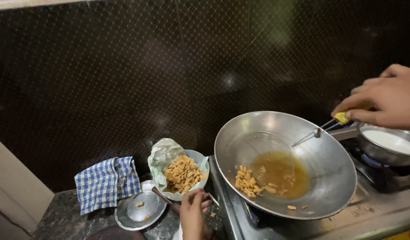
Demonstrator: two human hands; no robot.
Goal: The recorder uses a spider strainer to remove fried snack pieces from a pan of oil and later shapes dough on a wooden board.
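Our right hand point(385, 98) pinches the yellow-tipped wire handle of a mesh skimmer point(276, 149), fingers closed around it; its basket sits in the amber oil of the wide, tilted steel wok point(323, 146), down-left of those fingers. A small heap of fried golden pieces point(246, 182) rests on the wok's slope and a few float in the oil, so some are not yet lifted out. A larger batch point(183, 174) already fills the paper-lined pale bowl point(199, 156), just above our left hand point(192, 213).

The left fingers curl near a dark handle point(162, 195); we cannot tell whether they grip it. The steel pan of white liquid point(389, 142) under the right hand is cut off at the frame edge.
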